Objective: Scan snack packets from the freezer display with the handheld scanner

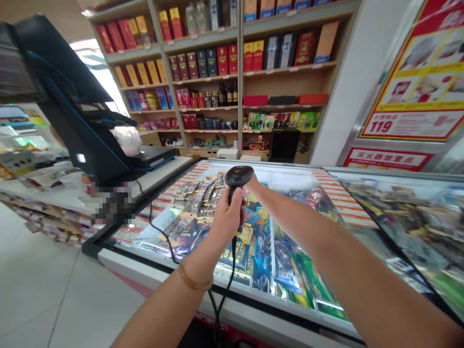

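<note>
A black handheld barcode scanner (239, 175) is held upright in my left hand (228, 215), its thumb pressed on the handle and its fingers wrapped round it. From the handle's foot a black cable (233, 270) hangs down. Beyond the scanner reaches my right hand (251, 183); its fingers are hidden behind the scanner head, so what they touch does not show. Just left of the hands, small dark snack packets (195, 200) are spread over the glass top of a chest freezer (290, 180). A bangle circles my left wrist.
Colourful frozen packages (261, 251) show through the glass. A black checkout terminal (68, 92) stands on the counter at left, with another cable (159, 229) crossing the freezer. More packets (413, 208) lie at right. Shelves (203, 77) of boxes and bottles fill the back.
</note>
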Tool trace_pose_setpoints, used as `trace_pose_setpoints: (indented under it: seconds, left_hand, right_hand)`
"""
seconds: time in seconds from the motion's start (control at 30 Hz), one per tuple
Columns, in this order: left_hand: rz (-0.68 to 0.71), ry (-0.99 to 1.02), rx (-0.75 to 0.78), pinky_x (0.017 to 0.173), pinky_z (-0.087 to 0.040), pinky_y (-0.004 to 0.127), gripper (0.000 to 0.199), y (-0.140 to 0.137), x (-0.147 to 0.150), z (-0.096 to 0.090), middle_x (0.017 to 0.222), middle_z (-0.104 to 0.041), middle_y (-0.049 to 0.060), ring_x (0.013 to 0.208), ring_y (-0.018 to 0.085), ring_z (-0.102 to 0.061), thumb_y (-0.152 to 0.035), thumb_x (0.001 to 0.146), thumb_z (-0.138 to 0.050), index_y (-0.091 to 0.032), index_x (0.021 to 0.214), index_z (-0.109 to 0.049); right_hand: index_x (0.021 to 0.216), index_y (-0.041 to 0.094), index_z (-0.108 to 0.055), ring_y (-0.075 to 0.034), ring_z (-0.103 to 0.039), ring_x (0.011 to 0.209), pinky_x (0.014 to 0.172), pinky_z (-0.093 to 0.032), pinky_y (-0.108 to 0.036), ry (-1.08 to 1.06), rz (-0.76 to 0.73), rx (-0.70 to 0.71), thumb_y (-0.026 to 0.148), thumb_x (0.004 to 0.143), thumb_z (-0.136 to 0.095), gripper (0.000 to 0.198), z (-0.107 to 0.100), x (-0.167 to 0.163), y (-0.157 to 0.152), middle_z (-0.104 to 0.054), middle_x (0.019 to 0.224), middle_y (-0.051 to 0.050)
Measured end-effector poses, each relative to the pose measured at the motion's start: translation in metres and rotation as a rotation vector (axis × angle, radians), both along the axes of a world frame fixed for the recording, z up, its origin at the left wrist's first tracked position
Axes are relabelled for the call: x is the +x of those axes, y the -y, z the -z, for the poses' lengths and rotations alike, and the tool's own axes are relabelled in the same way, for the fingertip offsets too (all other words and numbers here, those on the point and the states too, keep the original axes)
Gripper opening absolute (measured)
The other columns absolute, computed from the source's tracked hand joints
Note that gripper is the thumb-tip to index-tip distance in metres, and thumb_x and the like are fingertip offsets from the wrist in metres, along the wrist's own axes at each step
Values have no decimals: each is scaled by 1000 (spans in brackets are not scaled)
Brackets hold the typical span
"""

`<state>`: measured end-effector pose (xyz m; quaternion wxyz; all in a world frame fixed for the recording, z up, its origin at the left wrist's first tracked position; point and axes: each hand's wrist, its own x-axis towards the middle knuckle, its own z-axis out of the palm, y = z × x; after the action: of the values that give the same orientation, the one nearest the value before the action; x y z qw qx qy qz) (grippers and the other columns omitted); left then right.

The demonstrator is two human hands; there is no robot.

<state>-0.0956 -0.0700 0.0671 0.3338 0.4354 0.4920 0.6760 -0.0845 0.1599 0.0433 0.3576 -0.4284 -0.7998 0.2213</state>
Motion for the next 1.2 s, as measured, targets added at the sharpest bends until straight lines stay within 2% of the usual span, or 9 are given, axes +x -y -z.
trace_pose_setpoints:
  seconds: [0.17,0.4,0.63,0.8,0.9,0.97,1.03,1.13,1.2]
  left_hand:
    - [23,9,26,36,-32,22,55,-16,28,5,75,-60,-4,39,5,-48,-74,85,-65,-21,91,-51]
    - [144,-36,28,38,-34,21,57,-35,93,5,73,-61,-4,40,6,-48,-77,84,-64,-21,88,-50]
    - [273,-37,-2,38,-36,22,57,-56,150,27,76,-62,-4,42,6,-48,-77,84,-65,-22,92,-50]
    - [285,-111,-54,39,-38,21,57,-57,154,45,71,-60,-5,43,7,-49,-76,81,-68,-22,88,-51]
    - [275,-138,-84,41,-39,21,56,-56,150,50,69,-60,-5,44,7,-49,-76,84,-66,-22,89,-52]
    - [272,-137,-79,41,-40,21,55,-56,147,51,69,-60,-5,44,7,-49,-76,85,-65,-22,89,-51]
    - [278,-141,-78,42,-40,21,56,-57,144,53,70,-61,-4,44,7,-49,-76,85,-65,-22,88,-51]
    - [282,-151,-91,42,-41,21,56,-57,141,54,69,-61,-4,45,7,-50,-77,86,-63,-22,90,-52]
    - [273,-148,-92,41,-40,21,57,-56,139,54,69,-61,-4,44,7,-50,-77,86,-62,-22,92,-53]
  right_hand:
    - [106,16,-80,-25,-75,107,98,-56,-35,-15,60,-58,20,91,-58,26,20,78,-12,-81,111,-10]
    - [118,17,-79,-25,-72,114,106,-53,-39,-39,342,-54,17,88,-55,38,55,220,-28,-78,123,-11]
    - [129,11,-74,-28,-62,130,116,-43,-42,168,563,50,15,94,-48,44,63,342,-8,-72,134,-17]
    - [137,13,-69,-37,-50,142,116,-40,-50,447,643,107,19,96,-58,43,40,395,19,-52,158,-22]
    - [137,9,-66,-43,-52,138,111,-42,-56,545,731,112,26,98,-64,43,18,422,32,-58,147,-28]
    - [134,8,-67,-47,-54,135,108,-44,-60,591,809,41,31,92,-76,49,10,438,38,-61,140,-31]
    - [130,11,-70,-49,-55,134,106,-46,-63,607,854,-38,25,85,-84,49,7,450,42,-61,141,-31]
    - [123,10,-73,-48,-60,131,102,-51,-61,609,853,-89,11,92,-69,32,6,456,44,-65,136,-30]
    - [122,7,-74,-44,-64,126,98,-53,-57,661,847,-74,5,96,-54,32,3,448,45,-69,128,-30]
